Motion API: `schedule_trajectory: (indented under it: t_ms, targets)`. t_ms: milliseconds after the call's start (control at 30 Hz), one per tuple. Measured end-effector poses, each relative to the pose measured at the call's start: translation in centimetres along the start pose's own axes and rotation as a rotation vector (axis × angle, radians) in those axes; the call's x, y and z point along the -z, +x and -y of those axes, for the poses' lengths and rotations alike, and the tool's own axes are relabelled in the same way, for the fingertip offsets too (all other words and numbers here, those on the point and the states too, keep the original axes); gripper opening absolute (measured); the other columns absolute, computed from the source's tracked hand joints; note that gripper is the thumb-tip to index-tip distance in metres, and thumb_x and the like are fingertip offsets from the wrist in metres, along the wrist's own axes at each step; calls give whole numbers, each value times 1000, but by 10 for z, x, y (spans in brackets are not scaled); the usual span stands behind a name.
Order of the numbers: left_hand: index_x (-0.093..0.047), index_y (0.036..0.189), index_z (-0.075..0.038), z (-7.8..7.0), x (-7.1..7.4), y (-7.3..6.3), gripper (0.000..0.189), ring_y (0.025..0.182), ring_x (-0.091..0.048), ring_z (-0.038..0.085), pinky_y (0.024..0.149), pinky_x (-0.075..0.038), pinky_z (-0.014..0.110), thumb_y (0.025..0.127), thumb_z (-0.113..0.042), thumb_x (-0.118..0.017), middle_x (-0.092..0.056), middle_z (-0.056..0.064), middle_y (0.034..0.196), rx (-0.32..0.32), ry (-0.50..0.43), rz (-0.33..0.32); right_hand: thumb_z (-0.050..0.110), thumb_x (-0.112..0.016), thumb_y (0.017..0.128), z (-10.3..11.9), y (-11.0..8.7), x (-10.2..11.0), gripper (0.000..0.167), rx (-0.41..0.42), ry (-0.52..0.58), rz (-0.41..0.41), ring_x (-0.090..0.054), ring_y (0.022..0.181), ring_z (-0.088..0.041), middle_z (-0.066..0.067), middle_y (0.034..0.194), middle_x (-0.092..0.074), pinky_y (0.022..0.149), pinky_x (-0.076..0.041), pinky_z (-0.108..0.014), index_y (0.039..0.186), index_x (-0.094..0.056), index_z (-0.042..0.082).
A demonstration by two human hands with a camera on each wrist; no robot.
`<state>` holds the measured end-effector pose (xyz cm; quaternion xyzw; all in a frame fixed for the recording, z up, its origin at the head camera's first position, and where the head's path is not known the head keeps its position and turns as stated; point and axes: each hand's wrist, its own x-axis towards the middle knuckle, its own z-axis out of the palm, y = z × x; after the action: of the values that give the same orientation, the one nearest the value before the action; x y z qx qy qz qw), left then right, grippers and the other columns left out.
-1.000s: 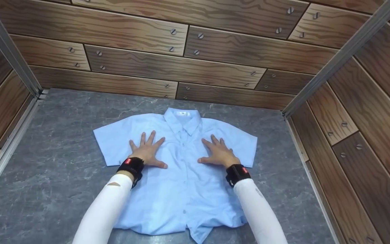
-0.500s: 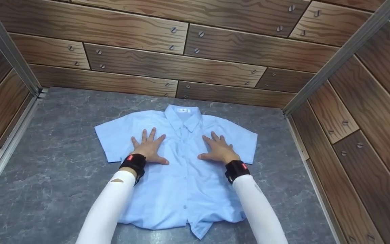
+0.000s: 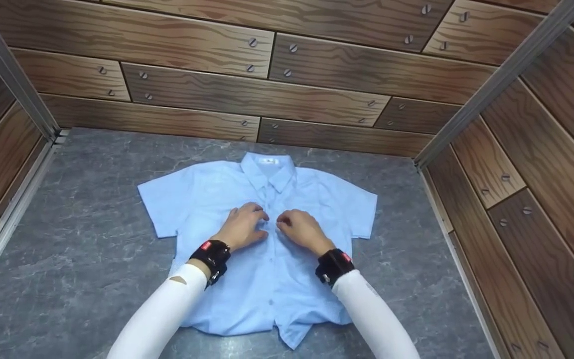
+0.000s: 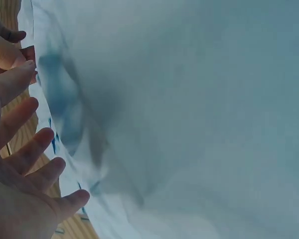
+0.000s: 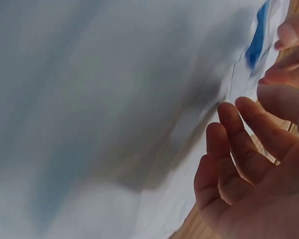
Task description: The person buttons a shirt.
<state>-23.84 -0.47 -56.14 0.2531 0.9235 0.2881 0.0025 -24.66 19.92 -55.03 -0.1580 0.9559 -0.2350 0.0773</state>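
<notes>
While wood-patterned walls [image 3: 192, 40] stand behind and at the sides, a grey, veined surface [image 3: 77, 224] bears a light-blue short-sleeved shirt [image 3: 247, 279]. It lies spread at the middle, its front upwards, with one lower corner folded out. White sleeves cover the two forearms, which reach across the shirt. Over its button line, the left hand [image 3: 242, 227] bends its fingers loosely, with gaps between them. Just opposite, the right hand [image 3: 303, 230] has more curled fingers; whether they pinch cloth, I cannot tell. The collar [image 3: 251, 172] points away from the person. Black bands [image 3: 334, 266] surround both wrists. A small white label [image 3: 268, 161] shows inside the collar.
</notes>
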Motion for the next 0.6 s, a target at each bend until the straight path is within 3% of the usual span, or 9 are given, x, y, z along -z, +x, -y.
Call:
schedule_trajectory:
  t_ms: [267,433,600]
  targets:
    - [-67,101,-4,3,-11,-6,34,99,-60,29,87,-47,44,75,-22,-80,-63,9,103,-18,-44,-81,26,-59,95,12,-1,-10,20,-24,12,71,-64,80,-17,1,88,-71,76,-51,-35,93,-74,12]
    - [-66,99,-4,6,-16,-8,37,96,-60,30,86,-47,45,72,-24,-82,-63,9,100,-24,-33,-100,26,-61,93,15,0,-14,20,-32,63,80,-61,75,-13,0,86,-71,73,-50,-31,93,-73,10]
    - [-68,101,-3,6,-16,-8,36,100,-61,31,90,-46,46,74,-23,-80,-64,11,106,-8,-87,-105,20,-63,91,15,1,-17,15,-15,160,57,-59,71,-11,-3,84,-72,70,-50,-28,90,-72,7]
